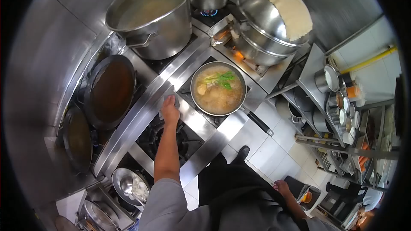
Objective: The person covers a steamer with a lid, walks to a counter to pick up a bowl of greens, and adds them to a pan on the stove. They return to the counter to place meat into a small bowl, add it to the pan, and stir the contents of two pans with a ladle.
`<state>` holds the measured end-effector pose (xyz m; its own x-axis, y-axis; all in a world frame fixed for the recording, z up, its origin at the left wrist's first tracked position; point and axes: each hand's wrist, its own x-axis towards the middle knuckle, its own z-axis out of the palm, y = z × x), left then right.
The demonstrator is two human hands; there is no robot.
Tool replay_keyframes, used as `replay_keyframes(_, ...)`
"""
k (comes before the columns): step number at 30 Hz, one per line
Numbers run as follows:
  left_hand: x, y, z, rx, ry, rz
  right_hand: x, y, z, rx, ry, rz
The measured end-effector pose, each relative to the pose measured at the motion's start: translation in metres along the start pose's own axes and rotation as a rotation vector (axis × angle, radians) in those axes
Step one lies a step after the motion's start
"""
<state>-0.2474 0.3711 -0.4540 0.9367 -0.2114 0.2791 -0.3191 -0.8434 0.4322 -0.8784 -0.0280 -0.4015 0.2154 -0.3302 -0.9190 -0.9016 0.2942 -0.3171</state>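
Observation:
My left hand [170, 110] reaches forward over the steel stove top, its fingers closed over a grey cloth [167, 96] pressed to the metal between burners. To its right, a frying pan [218, 88] holds bubbling brownish broth with green leaves and a pale round piece; its black handle [259, 122] points toward the floor. Just below the left hand is a black burner grate [159, 142], partly hidden by my forearm. My right hand [282, 187] hangs low at my side, fingers loosely bent, with no object visible in it.
A large stockpot [157, 38] of cloudy liquid stands at the back. Flames show beneath a domed steamer pot [265, 38] at the back right. Dark pans [112, 92] line the left. A bowl with a ladle [127, 184] sits front left. Shelves [319, 98] hold containers; another person [371, 199] is far right.

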Motion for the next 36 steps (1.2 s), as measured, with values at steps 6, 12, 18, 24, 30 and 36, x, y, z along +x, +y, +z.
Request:
replay_keyframes(6,-0.083,0.098,0.006,-0.072,-0.149,-0.027,0.003,-0.034,-0.017,0.144,0.084,0.05)
replay_keyframes(12,-0.189,0.183,-0.012,-0.099,-0.346,-0.009,0.05,-0.051,-0.039,0.127,0.001,-0.067)
replay_keyframes(18,-0.213,0.172,-0.021,0.039,-0.271,-0.055,0.109,-0.08,-0.084,0.002,-0.166,-0.117)
replay_keyframes(24,-0.276,0.197,-0.066,0.078,-0.08,-0.257,0.204,-0.091,-0.192,0.086,-0.209,-0.17)
replay_keyframes(30,-0.403,0.242,-0.063,0.027,-0.231,-0.391,0.253,-0.074,-0.284,0.136,-0.131,-0.105)
replay_keyframes(36,-0.474,0.268,-0.08,-0.009,-0.275,-0.479,0.213,-0.086,-0.273,0.11,-0.084,-0.084)
